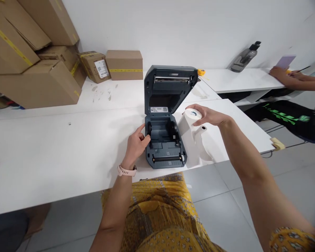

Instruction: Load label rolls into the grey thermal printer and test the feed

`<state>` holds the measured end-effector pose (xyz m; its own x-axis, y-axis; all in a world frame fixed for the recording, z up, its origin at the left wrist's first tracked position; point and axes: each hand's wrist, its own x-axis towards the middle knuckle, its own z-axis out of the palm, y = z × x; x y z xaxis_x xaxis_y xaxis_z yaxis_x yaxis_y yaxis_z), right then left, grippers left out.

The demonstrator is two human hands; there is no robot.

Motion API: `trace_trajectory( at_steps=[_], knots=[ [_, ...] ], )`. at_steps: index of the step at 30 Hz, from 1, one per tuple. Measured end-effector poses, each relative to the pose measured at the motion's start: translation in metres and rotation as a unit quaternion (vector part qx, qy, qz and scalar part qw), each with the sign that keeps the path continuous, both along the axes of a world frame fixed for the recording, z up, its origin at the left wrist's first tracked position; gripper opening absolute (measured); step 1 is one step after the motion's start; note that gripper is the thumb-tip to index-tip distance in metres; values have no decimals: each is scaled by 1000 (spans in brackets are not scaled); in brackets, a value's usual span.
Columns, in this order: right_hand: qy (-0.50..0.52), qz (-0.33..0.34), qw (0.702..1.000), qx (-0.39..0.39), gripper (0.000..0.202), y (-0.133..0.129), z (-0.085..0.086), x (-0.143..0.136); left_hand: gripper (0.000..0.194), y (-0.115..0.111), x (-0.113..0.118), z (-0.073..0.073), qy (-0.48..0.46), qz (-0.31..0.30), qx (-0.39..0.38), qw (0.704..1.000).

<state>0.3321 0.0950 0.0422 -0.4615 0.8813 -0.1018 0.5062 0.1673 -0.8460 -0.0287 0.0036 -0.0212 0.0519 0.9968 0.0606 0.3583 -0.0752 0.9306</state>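
A dark grey label printer [164, 147] stands on the white table with its lid [170, 87] raised and its inner bay bare. My left hand [138, 141] rests at the printer's left edge, thumb over the rim and fingers along the side. Right of the printer, my right hand [206, 115] has its thumb and fingers around the top of a white roll [192, 114]. Beside that roll lies a small tube [201, 130] with a dark hole in its end, and loose white paper [203, 148] spreads near it.
Cardboard boxes [52, 84] are piled at the back left, with a smaller box [124, 65] by the wall. A dark bottle [245, 57] stands at the back right. Another person's hands [280, 75] hold a purple item at the far right. The table's front edge is close to me.
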Motion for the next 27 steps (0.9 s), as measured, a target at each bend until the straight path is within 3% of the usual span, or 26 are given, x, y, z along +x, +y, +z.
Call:
trace_trajectory(
  at_steps=[5, 9, 12, 16, 21, 25, 27],
  knots=[
    [-24, -12, 999, -26, 84, 12, -23, 1, 73, 0, 0, 0, -9, 1, -3, 1000],
    [2, -36, 999, -30, 96, -1, -32, 19, 73, 0, 1, 1, -18, 1, -5, 1000],
    [34, -53, 996, 58, 114, -22, -25, 25, 71, 1, 0, 0, -13, -1, -2, 1000],
    [11, -25, 979, 201, 133, -44, 0, -8, 69, 3, -1, -2, -2, -2, 7, 1000],
    [55, 12, 970, 236, 101, -43, 21, -54, 71, 3, -1, -5, -39, 5, -26, 999],
    [102, -8, 967, 235, 68, -24, 23, -58, 71, 2, -1, -5, -33, 4, -15, 999],
    [127, -33, 963, 237, 61, -10, 23, -59, 72, 2, -2, -5, -23, 1, -5, 1000]
  ],
)
